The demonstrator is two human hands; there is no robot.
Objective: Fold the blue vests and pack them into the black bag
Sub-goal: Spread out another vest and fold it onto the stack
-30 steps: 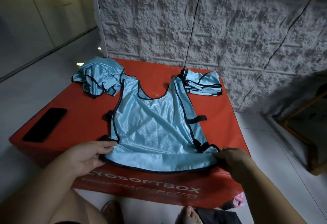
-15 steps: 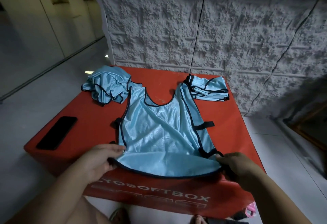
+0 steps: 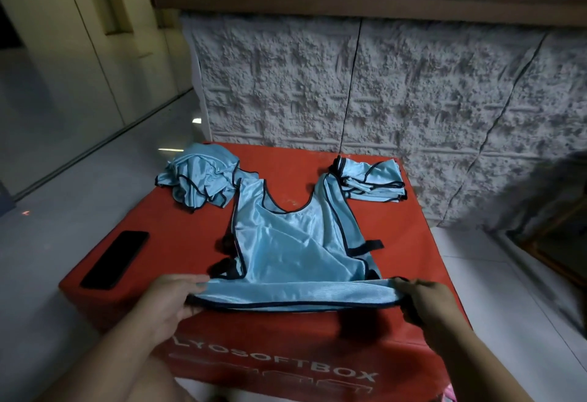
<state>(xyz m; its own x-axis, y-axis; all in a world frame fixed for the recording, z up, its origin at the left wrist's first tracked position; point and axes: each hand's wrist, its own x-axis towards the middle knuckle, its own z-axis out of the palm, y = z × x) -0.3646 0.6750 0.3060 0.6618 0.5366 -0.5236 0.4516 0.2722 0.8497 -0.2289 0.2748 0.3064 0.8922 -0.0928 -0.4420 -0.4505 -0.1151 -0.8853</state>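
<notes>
A light blue vest (image 3: 292, 242) with black trim lies spread flat on the red soft box (image 3: 403, 242), neck towards the wall. My left hand (image 3: 173, 296) pinches its bottom-left corner and my right hand (image 3: 425, 301) grips its bottom-right corner. Between them the hem is lifted off the box and stretched. A crumpled heap of blue vests (image 3: 200, 182) sits at the back left. A folded blue vest (image 3: 373, 182) lies at the back right. No black bag is in view.
A black phone (image 3: 116, 258) lies on the left part of the box. A rough grey wall (image 3: 381, 83) stands right behind the box. Pale floor tiles surround it, and a wooden frame (image 3: 552, 242) stands at the far right.
Both hands have raised the vest's bottom hem off the box and pulled it taut. The view has tilted upward, showing more of the wall.
</notes>
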